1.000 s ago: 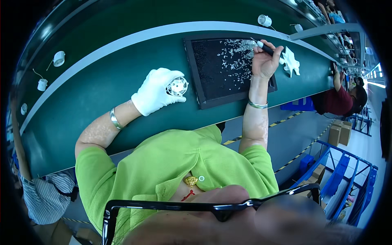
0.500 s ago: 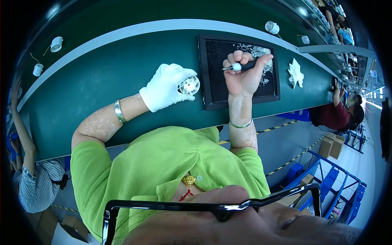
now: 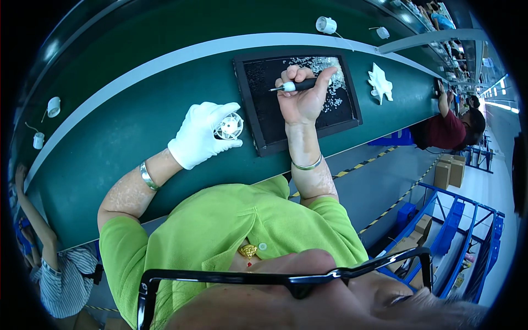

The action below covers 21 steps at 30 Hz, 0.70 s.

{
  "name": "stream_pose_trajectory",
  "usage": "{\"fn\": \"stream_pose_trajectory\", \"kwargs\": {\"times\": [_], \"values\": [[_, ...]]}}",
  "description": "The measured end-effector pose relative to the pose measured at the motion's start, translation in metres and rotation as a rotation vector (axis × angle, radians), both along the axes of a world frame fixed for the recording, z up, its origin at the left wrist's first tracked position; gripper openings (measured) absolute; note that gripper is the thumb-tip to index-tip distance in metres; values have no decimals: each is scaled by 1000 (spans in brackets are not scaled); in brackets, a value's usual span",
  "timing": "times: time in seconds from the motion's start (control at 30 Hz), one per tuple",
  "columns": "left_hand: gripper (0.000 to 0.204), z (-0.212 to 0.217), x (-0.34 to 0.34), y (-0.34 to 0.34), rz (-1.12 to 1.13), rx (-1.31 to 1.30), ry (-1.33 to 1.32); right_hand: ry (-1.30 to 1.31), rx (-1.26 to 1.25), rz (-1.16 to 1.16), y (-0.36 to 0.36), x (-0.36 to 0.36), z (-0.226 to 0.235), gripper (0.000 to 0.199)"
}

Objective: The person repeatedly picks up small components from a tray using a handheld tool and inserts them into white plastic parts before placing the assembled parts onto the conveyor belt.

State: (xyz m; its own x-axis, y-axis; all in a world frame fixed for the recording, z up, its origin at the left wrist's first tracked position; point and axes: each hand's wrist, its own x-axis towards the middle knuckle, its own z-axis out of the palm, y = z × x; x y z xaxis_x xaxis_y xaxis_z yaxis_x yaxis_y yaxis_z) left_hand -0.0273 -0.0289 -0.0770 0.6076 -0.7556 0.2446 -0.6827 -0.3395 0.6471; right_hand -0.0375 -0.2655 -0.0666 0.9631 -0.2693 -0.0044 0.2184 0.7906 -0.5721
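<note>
My left hand (image 3: 193,137), in a white glove, grips a white round fan wheel (image 3: 230,126) with thin spokes and a hub. It is held just left of the black tray (image 3: 248,110), above the green bench. My bare right hand (image 3: 301,108) is over the tray, palm up. Its curled fingers and thumb hold a pen-shaped screwdriver-like tool (image 3: 306,84), with a black grip, white collar and thin metal tip pointing left. The tray holds small black pieces at its left and many clear-white pieces (image 3: 337,80) at its right.
A crumpled white glove (image 3: 379,83) lies right of the tray. Beyond a pale rail (image 3: 181,58) are white cylindrical parts (image 3: 326,25) with wires, more at left (image 3: 53,107). Co-workers sit at both ends: a striped shirt (image 3: 69,280) left, a dark red shirt (image 3: 446,132) right.
The whole view has shifted, so tray, glove and far parts appear further left. Both hands keep their hold on the fan wheel and the tool.
</note>
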Motion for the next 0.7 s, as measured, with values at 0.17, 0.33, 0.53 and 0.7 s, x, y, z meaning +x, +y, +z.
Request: {"fn": "stream_pose_trajectory", "kwargs": {"times": [0.17,0.33,0.53,0.7], "values": [[77,0,2,-5,-8,-13,-16,13,12,1,-3,1,-2,74],[80,5,-1,-6,26,55,-11,18,77,-37,0,3,-3,76],[71,8,4,-9,90,-77,296,28,102,-36,-1,-1,-3,76],[41,8,83,3,346,-320,515,5,40,-19,-5,-3,-6,74]]}}
